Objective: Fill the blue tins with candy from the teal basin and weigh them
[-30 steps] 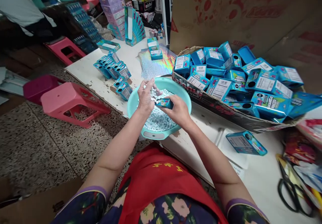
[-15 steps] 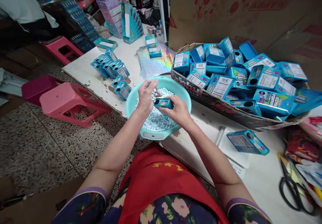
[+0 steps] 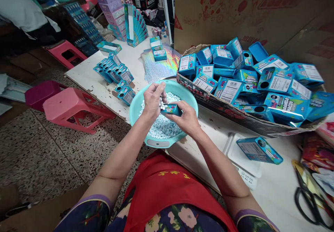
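A pink stool (image 3: 70, 106) stands on the speckled floor at far left, beside a white table (image 3: 86, 75). On the table's left part lies a row of small blue boxes (image 3: 114, 72). Nearer the middle sits a teal basin (image 3: 133, 107) filled with small white candies (image 3: 161, 129). The person's left hand (image 3: 152, 101) hovers over the basin, its fingers curled loosely around a few candies (some show between the fingertips). Just to its right, touching those fingertips, is a small blue box (image 3: 171, 110), lying on its side above the candies. The right hand (image 3: 186, 120) grips this box from the right, thumb and fingers closed around it. Further right, a shallow cardboard carton (image 3: 229, 108) is heaped with more blue boxes (image 3: 250, 77). In front of it, one box (image 3: 259, 150) lies on a white tray (image 3: 235, 152). Black scissors (image 3: 310, 197) rest at far right.
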A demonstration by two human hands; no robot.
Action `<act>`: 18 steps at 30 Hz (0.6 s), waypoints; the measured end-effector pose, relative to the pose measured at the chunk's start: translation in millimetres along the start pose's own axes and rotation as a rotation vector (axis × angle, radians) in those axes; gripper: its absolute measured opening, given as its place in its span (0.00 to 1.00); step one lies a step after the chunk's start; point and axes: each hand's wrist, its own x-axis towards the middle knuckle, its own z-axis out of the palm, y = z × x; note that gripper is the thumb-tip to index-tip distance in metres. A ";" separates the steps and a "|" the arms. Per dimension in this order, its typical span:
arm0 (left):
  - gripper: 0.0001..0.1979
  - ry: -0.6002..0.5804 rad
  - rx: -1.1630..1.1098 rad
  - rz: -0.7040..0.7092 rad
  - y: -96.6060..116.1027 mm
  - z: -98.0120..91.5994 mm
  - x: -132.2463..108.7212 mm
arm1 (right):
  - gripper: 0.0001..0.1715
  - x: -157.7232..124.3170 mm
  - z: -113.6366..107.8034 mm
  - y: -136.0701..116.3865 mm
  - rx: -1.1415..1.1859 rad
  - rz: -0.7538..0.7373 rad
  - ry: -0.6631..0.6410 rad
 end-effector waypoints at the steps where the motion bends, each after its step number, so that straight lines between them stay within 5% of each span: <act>1: 0.19 -0.001 0.005 0.001 0.2 0.4 0.0 | 0.19 -0.1 0.1 0.6 0.004 0.002 0.008; 9: 0.25 -0.018 0.011 -0.064 -5.7 2.6 -5.0 | 0.22 -1.6 3.0 13.7 0.081 0.055 0.017; 13: 0.24 0.068 0.154 -0.005 -12.8 -19.4 10.5 | 0.22 -8.2 -11.6 20.9 0.223 0.080 0.069; 15: 0.22 -0.062 0.425 -0.029 -24.6 -33.2 19.7 | 0.22 -11.5 -22.4 22.8 0.289 0.086 0.138; 18: 0.16 -0.524 0.975 -0.030 -51.7 -38.2 21.3 | 0.22 -12.8 -35.3 21.1 0.300 0.068 0.253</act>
